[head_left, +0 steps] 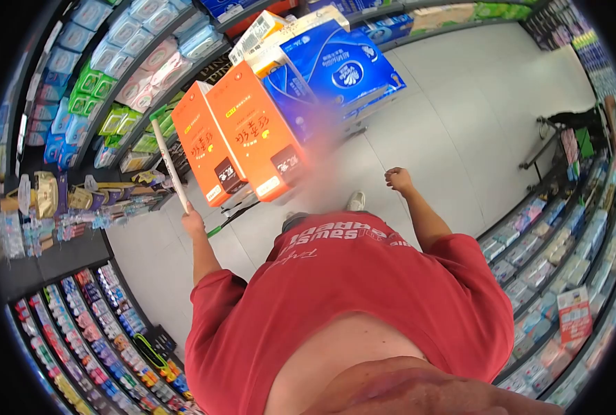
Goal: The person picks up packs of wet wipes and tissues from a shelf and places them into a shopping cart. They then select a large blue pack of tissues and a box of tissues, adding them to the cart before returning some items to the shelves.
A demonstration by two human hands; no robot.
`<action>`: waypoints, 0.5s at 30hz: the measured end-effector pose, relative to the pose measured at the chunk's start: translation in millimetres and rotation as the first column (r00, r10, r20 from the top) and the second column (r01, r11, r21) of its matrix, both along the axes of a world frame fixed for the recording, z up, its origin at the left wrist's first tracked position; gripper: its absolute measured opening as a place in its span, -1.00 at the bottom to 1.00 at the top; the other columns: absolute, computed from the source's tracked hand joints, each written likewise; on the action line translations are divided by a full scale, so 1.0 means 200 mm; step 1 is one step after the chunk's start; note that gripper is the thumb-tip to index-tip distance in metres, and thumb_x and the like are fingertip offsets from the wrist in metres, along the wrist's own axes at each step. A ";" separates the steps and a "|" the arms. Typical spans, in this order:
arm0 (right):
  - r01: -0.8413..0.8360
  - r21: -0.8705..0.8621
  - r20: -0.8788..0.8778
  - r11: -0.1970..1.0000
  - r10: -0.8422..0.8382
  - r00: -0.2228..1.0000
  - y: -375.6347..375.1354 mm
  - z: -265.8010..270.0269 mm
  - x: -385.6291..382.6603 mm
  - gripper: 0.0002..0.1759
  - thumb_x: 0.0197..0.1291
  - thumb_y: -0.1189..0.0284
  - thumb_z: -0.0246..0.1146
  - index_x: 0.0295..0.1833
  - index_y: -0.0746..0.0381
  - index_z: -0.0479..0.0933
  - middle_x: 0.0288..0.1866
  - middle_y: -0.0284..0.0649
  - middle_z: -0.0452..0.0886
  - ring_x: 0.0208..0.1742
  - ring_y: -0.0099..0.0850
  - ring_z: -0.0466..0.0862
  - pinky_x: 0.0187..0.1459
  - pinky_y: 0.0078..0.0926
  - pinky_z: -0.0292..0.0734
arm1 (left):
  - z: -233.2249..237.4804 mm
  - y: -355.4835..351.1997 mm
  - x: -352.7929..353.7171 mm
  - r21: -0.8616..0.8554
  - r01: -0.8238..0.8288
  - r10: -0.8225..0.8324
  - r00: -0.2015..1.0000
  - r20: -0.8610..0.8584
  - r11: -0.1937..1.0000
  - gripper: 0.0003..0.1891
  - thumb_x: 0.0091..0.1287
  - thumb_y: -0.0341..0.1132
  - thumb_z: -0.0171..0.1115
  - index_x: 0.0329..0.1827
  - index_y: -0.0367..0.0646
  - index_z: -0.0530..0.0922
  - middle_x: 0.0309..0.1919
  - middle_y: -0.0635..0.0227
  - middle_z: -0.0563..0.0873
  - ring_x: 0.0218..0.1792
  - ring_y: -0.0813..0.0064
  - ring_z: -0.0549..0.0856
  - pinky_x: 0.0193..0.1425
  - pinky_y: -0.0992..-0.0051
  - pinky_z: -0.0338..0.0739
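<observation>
My left hand point(193, 221) is closed on the near end of a white cart handle point(171, 160) with green ends. Just beyond it, two tall orange boxes point(252, 135) stand side by side on the cart, whose frame is mostly hidden under them. A large blue tissue pack point(346, 72) lies against their far right side, and a white and orange carton point(256, 38) sits behind. Over the floor to the right, my right hand point(398, 180) hangs free, its fingers curled in with nothing visible in them.
Shelves of wipes packs point(124, 59) curve along the left and back. Lower left are racks of small packaged goods point(90, 325); more shelves point(557, 277) line the right. A black cart point(564, 135) with a green item stands at the right. Grey floor tiles point(446, 104) lie between.
</observation>
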State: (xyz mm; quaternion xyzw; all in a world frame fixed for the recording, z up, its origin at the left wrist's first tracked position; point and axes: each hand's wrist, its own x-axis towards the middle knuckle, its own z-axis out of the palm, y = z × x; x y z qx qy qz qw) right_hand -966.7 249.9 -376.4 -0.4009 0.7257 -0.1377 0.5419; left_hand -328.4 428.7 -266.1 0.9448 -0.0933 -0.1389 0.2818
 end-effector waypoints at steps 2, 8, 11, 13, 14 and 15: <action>-0.023 -0.028 0.090 0.999 0.025 0.996 -0.07 0.03 -0.01 -0.78 0.10 0.45 0.28 -0.16 0.33 0.65 -0.41 -0.16 0.70 -0.46 -0.41 0.70 -0.46 -0.48 0.57 | 0.00 0.05 0.00 0.189 0.005 -0.024 0.995 0.100 0.982 -0.27 0.42 0.26 -0.01 -0.06 -0.43 0.61 -0.28 -0.14 0.74 -0.21 -0.07 0.74 -0.12 0.10 0.62; -0.126 0.044 0.070 0.991 0.123 0.990 -0.09 -0.13 -0.22 -0.78 0.15 0.39 0.22 -0.13 0.25 0.63 -0.34 -0.23 0.70 -0.41 -0.44 0.68 -0.45 -0.45 0.51 | 0.21 0.09 -0.15 0.355 -0.085 0.055 0.994 0.092 0.931 -0.19 0.43 0.32 -0.20 0.19 -0.35 0.56 0.15 -0.10 0.63 0.23 -0.05 0.58 0.27 0.04 0.44; -0.130 0.125 0.046 0.984 0.125 0.991 -0.01 -0.23 -0.41 -0.79 0.15 0.40 0.24 -0.16 0.28 0.64 -0.39 -0.20 0.69 -0.46 -0.41 0.67 -0.52 -0.45 0.49 | 0.12 0.17 -0.06 0.410 -0.125 0.099 0.992 0.084 0.903 -0.18 0.41 0.35 -0.24 0.24 -0.27 0.54 0.18 -0.03 0.63 0.25 -0.02 0.57 0.29 0.05 0.44; -0.110 0.193 0.023 0.975 0.108 0.994 0.03 -0.26 -0.55 -0.81 0.15 0.42 0.25 -0.19 0.30 0.65 -0.44 -0.18 0.67 -0.52 -0.39 0.65 -0.58 -0.43 0.48 | 0.17 0.16 -0.13 0.371 -0.144 0.127 0.989 0.070 0.917 -0.15 0.42 0.35 -0.23 0.24 -0.36 0.52 0.19 -0.11 0.60 0.27 -0.05 0.55 0.32 0.07 0.41; -0.126 0.255 0.016 0.959 0.126 0.992 0.03 -0.23 -0.60 -0.77 0.15 0.39 0.26 -0.13 0.29 0.64 -0.39 -0.18 0.68 -0.48 -0.38 0.67 -0.52 -0.38 0.51 | 0.20 0.17 -0.17 0.336 -0.147 0.135 0.989 0.059 0.930 -0.12 0.42 0.34 -0.22 0.23 -0.45 0.50 0.20 -0.20 0.57 0.30 -0.09 0.52 0.35 0.08 0.38; -0.157 0.257 0.013 0.953 0.159 0.987 0.02 -0.21 -0.66 -0.77 0.15 0.39 0.26 -0.13 0.29 0.64 -0.39 -0.18 0.68 -0.48 -0.38 0.67 -0.52 -0.38 0.51 | 0.23 0.17 -0.21 0.338 -0.177 0.168 0.984 0.056 0.924 -0.12 0.42 0.34 -0.22 0.23 -0.45 0.50 0.20 -0.20 0.57 0.30 -0.09 0.52 0.35 0.08 0.38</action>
